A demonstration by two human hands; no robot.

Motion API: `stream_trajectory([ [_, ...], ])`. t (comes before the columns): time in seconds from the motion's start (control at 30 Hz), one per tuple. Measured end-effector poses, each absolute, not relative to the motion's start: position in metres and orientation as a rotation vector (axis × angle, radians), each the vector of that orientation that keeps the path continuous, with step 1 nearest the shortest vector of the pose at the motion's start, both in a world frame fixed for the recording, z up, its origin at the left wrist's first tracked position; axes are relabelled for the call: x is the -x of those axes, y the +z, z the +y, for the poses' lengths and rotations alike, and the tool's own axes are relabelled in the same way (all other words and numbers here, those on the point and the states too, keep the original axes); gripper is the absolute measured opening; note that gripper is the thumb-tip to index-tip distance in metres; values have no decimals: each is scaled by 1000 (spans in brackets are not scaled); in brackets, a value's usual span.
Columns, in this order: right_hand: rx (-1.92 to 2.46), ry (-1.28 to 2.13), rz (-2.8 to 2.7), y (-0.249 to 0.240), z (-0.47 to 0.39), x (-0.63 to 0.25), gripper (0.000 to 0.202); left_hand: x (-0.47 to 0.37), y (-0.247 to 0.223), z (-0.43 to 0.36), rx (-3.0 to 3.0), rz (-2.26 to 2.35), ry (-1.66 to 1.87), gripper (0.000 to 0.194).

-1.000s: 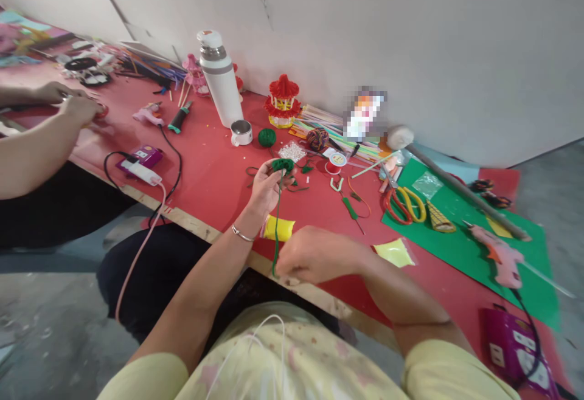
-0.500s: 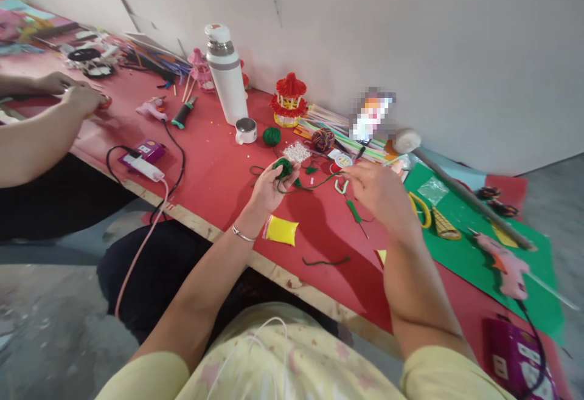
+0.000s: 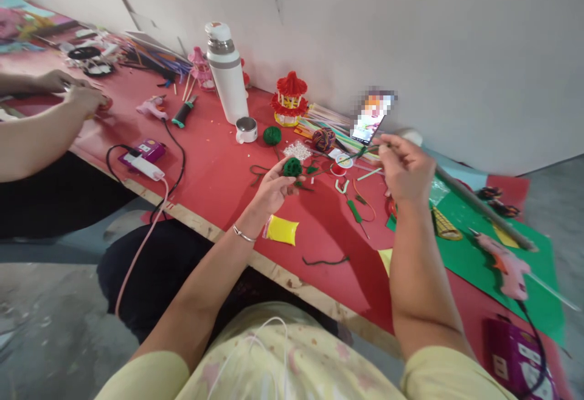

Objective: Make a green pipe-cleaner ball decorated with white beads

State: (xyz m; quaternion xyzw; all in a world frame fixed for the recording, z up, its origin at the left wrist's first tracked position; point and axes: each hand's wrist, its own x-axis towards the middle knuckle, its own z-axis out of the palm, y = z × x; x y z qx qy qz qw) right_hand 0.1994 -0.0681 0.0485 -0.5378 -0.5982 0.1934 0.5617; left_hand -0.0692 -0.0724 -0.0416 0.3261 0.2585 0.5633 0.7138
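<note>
My left hand [image 3: 275, 186] holds a small green yarn piece [image 3: 292, 168] between thumb and fingers, above the red table. From it a green strand [image 3: 358, 153] stretches up and right to my right hand [image 3: 406, 166], whose fingers are pinched on the yarn. Behind the left hand lie a green yarn ball [image 3: 272, 136], a packet of clear beads [image 3: 297, 150] and a multicoloured yarn ball [image 3: 323, 138]. Between my hands sit a red thread spool [image 3: 338, 169] and a green-handled hook [image 3: 353, 211].
A white flask [image 3: 228, 81], its cup [image 3: 247, 130] and a red lantern-like craft [image 3: 291, 100] stand behind. A yellow packet [image 3: 283, 230] lies nearer. On the right are a phone [image 3: 373, 117] and a pink glue gun [image 3: 506, 265]. Another person's hands [image 3: 75, 93] work at left.
My right hand has moved up and to the right, drawing the green strand out longer. The left hand has shifted slightly right and turned with the green piece.
</note>
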Motion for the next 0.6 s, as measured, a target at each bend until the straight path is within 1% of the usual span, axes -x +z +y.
stream_trajectory([
  [0.1, 1074, 580, -1112, 45, -59, -199, 31, 71, -40, -74, -731, 514, 1179, 64],
  [0.23, 972, 815, -873, 48, -51, -211, 23, 71, -40, -75, -731, 547, 1171, 56],
  [0.33, 863, 1067, -712, 53, -48, -225, 22, 71, -40, -75, -732, 571, 1186, 54],
  [0.47, 746, 1243, -602, 60, -49, -230, 24, 72, -40, -74, -764, 564, 1211, 51],
  [0.53, 710, 1282, -618, 63, -51, -227, 23, 71, -40, -74, -792, 587, 1248, 54],
  [0.6, 702, 1294, -621, 63, -51, -225, 16, 70, -40, -74, -829, 623, 1274, 63],
])
